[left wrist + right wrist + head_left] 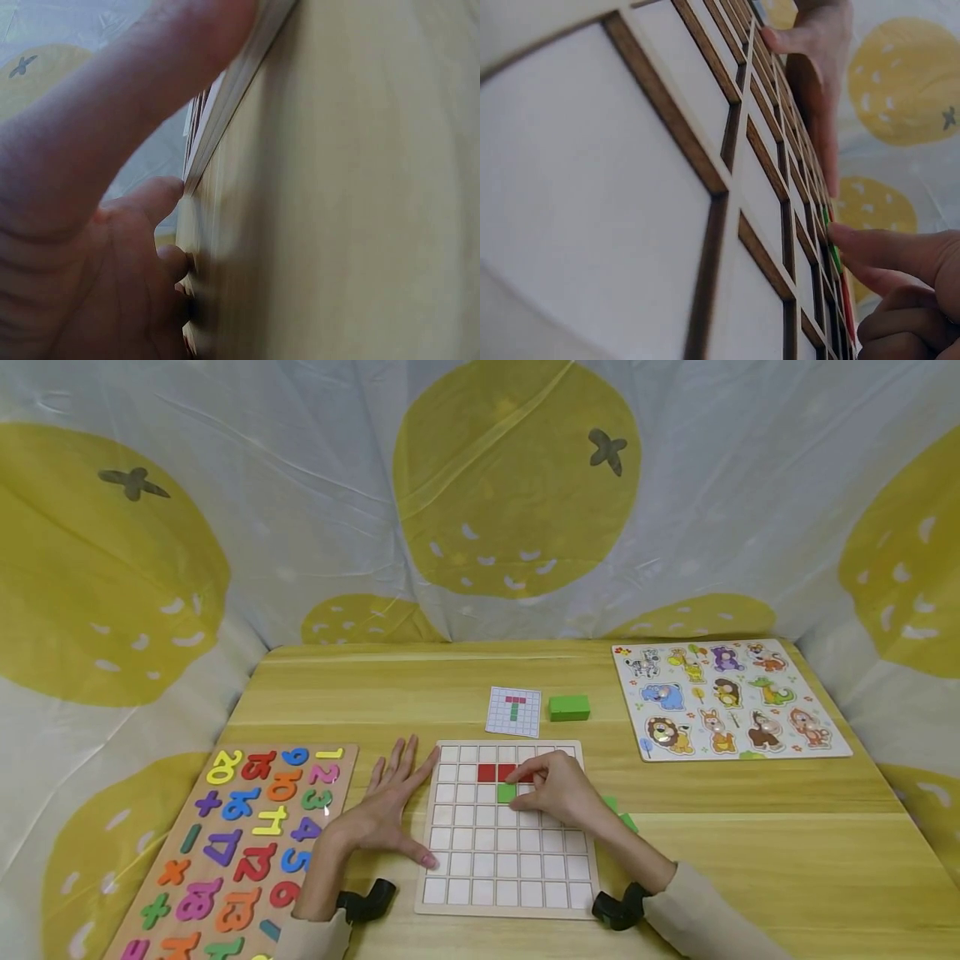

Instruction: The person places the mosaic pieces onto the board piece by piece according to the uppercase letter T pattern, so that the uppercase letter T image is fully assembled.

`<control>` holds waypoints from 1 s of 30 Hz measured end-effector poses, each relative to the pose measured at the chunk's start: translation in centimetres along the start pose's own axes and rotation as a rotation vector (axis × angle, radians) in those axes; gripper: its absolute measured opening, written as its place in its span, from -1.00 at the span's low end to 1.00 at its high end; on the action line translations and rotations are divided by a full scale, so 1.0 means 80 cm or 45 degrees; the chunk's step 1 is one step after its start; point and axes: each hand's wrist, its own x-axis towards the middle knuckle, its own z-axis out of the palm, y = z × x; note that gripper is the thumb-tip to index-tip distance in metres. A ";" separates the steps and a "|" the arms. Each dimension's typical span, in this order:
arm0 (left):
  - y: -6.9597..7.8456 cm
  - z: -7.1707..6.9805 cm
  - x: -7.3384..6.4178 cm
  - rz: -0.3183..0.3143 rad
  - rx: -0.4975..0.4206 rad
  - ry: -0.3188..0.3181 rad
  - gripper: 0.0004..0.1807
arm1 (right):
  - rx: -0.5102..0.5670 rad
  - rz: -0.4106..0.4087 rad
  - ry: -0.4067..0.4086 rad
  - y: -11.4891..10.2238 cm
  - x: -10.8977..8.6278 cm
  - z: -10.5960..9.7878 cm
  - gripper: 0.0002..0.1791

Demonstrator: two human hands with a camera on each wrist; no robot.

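Observation:
A wooden grid board (483, 839) lies flat, its cells pale. Red square tiles (487, 772) fill part of a row near its far side, some partly behind my right hand (558, 789). Just below them a green square tile (506, 793) sits at a cell of the board. My right thumb and index finger pinch at this tile; in the right wrist view the thumb tip meets the green tile (834, 244) close to the board's surface. With fingers spread, my left hand (382, 814) rests along the board's left edge, its thumb on the near-left rim.
Beyond the board lie a pattern card (513, 711) with a red and green T and a green block (569, 707). More green pieces (627, 821) lie by the right forearm. A number puzzle (247, 835) is at left, an animal puzzle (727, 702) at back right.

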 end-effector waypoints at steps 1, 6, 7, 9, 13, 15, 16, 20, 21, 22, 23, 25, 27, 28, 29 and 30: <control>0.000 0.000 0.000 0.001 0.000 0.000 0.67 | -0.001 0.001 0.000 0.000 -0.001 -0.001 -0.75; 0.000 0.001 0.000 0.003 0.001 -0.001 0.67 | -0.014 0.027 0.000 -0.001 -0.011 -0.018 -0.77; 0.001 0.001 0.001 0.004 0.001 -0.002 0.67 | -0.024 0.025 -0.004 -0.001 -0.014 -0.024 -0.77; 0.001 0.001 0.001 0.002 0.002 -0.004 0.67 | -0.043 0.009 -0.026 0.002 -0.022 -0.038 -0.74; 0.002 0.000 0.000 -0.002 -0.003 -0.001 0.67 | -0.068 -0.056 -0.081 0.012 -0.041 -0.072 -0.62; 0.002 0.000 0.000 -0.001 -0.003 0.003 0.67 | -0.065 -0.069 -0.096 0.020 -0.051 -0.089 -0.57; 0.002 0.000 0.000 0.001 -0.004 0.005 0.67 | -0.058 -0.068 -0.104 0.025 -0.056 -0.096 -0.55; 0.001 0.000 -0.001 0.007 -0.004 0.010 0.67 | -0.001 -0.063 -0.136 0.045 -0.076 -0.121 -0.47; 0.000 0.000 -0.002 0.009 -0.004 0.011 0.67 | 0.012 -0.060 -0.147 0.050 -0.080 -0.126 -0.46; 0.000 0.000 -0.002 0.011 -0.005 0.012 0.67 | 0.033 -0.069 -0.162 0.055 -0.083 -0.130 -0.44; 0.000 0.000 -0.002 0.012 -0.004 0.013 0.67 | 0.049 -0.065 -0.173 0.061 -0.087 -0.134 -0.43; 0.000 0.000 -0.002 0.015 -0.003 0.014 0.67 | 0.057 -0.065 -0.187 0.071 -0.093 -0.139 -0.41; 0.000 0.000 -0.002 0.016 -0.007 0.015 0.67 | 0.054 -0.054 -0.193 0.080 -0.098 -0.142 -0.40; 0.000 0.000 -0.002 0.016 -0.009 0.015 0.67 | 0.049 -0.054 -0.191 0.085 -0.100 -0.143 -0.38; 0.000 -0.001 -0.002 0.016 -0.012 0.015 0.67 | 0.050 -0.042 -0.186 0.088 -0.103 -0.144 -0.37; 0.000 -0.001 -0.002 0.015 -0.013 0.015 0.67 | 0.049 -0.047 -0.184 0.092 -0.105 -0.145 -0.36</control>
